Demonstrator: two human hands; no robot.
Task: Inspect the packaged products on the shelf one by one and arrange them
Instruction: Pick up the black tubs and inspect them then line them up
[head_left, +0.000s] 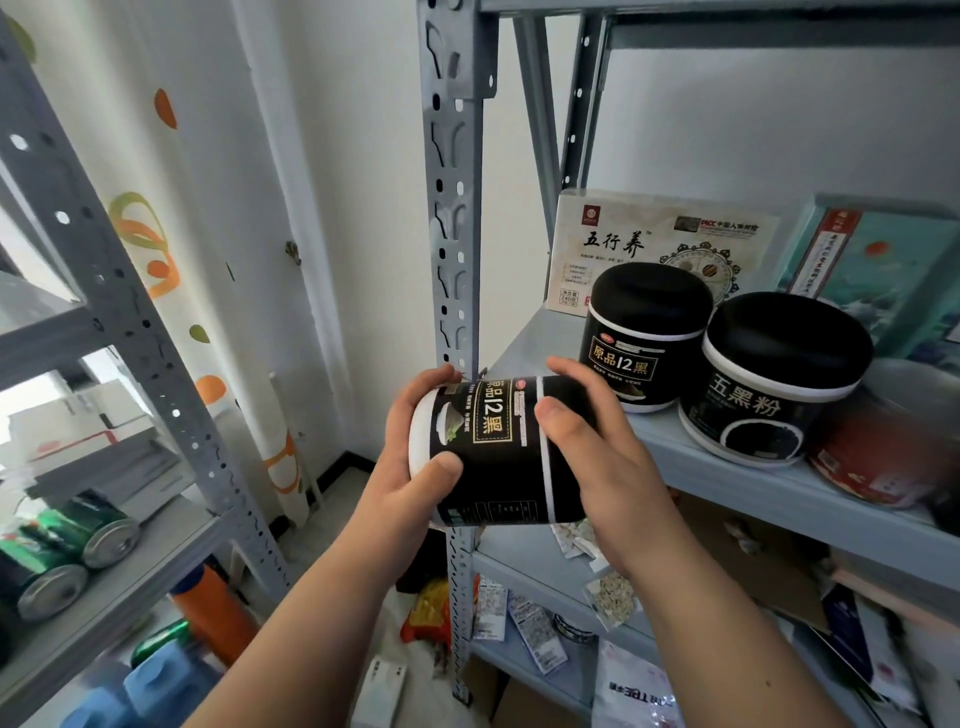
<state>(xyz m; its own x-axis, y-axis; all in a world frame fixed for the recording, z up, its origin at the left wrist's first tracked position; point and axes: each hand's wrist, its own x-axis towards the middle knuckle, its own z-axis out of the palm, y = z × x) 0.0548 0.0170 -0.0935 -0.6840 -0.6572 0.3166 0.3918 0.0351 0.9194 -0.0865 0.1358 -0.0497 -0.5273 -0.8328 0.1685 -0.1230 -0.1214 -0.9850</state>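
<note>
A black jar with a white base lies on its side in the air, in front of the grey shelf post. My left hand grips its white bottom end, thumb on the label. My right hand grips its lid end, fingers curled over the top. On the grey shelf two more black jars stand upright: one with the same label and a wider one to its right.
A white flat box and a teal box lean at the shelf's back. A red-labelled tub sits at the right. Lower shelves hold sachets and packets. A second rack at left carries green cans.
</note>
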